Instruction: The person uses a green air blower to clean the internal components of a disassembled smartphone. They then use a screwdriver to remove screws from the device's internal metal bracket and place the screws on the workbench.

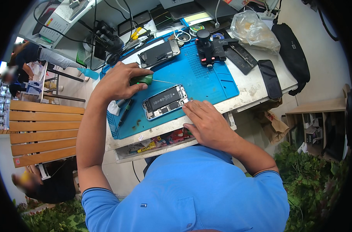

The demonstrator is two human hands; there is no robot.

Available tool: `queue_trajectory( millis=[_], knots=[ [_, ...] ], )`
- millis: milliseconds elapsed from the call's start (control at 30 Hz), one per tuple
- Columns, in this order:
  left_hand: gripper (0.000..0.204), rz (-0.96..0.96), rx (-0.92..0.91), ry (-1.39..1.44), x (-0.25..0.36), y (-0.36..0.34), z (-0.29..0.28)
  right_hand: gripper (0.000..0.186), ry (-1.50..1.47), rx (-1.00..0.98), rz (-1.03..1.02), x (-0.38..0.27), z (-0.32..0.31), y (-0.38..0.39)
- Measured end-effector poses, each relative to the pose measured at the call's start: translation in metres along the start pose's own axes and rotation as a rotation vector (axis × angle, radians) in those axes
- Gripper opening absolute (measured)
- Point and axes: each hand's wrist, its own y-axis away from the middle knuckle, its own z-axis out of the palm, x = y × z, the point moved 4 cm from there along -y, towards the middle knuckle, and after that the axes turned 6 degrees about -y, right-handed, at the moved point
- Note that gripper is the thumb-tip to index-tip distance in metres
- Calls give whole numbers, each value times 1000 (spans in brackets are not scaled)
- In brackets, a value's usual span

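On the blue work mat [199, 91] lies an opened smartphone [166, 101], its black battery and circuit board bare. My left hand [120, 83] is closed around a green cylinder with a long thin metal tip [142, 80]; that tip reaches right, just above the phone's far edge. Stretched fingers of my right hand [207, 123] rest at the phone's right edge, with the thumb apart. Below my left hand, a dark pen-like screwdriver [125, 113] lies on the mat near a crumpled white tissue [113, 108]. Farther back is a detached phone screen [159, 54].
A black clamp-like holder [209, 48] stands at the mat's back right. Beyond it are a phone back shell [241, 58], a dark phone [270, 79], a clear plastic bag [255, 31] and a black pouch [293, 58]. A cluttered drawer [156, 145] is open below. Other people are at far left.
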Motion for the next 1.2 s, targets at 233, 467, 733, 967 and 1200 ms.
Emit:
queue_trajectory(
  millis=[233, 467, 733, 967, 1200],
  knots=[
    [58, 126, 83, 49, -8, 2, 6, 54, -6, -24, -9, -2, -4, -1],
    [55, 173, 70, 255, 12, 41, -2, 49, -233, 270, 73, 0, -23, 3],
    [58, 237, 7, 299, 50, 79, 10, 10, -390, 51, 33, -7, -16, 2],
    [56, 194, -16, 412, 38, 103, 27, 11, -456, -42, 41, -13, -13, 3],
    [69, -266, 151, 574, 4, 113, 34, 12, -366, -163, 155, 0, -24, 17]
  ],
)
